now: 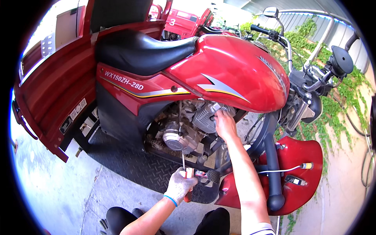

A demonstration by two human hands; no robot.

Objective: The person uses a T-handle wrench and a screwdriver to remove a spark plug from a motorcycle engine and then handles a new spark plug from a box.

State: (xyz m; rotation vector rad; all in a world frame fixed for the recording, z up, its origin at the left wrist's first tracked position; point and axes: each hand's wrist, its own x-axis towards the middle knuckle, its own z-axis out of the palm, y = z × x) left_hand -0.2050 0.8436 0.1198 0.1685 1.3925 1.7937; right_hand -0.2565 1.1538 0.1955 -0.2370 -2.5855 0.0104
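A red cargo tricycle (235,70) stands side-on before me, its metal engine (182,135) showing below the fuel tank. My bare right hand (225,124) reaches to the finned cylinder (205,119). Its fingers are curled against the fins' right side, and whatever they pinch is hidden. Lower down, above the footboard, my left hand (181,185) wears a pale work glove. It is closed around a screwdriver (183,159) whose thin metal shaft points up toward the round engine cover. A small red-and-white box (190,172) is also in its grip.
A black ribbed footboard (137,164) and a black rubber pedal (213,176) lie below the engine. On the red front fender (301,156), at right, rest a white cable with a yellow end (307,166) and a dark key fob (295,180). A thick black bar (273,168) stands beside my right forearm.
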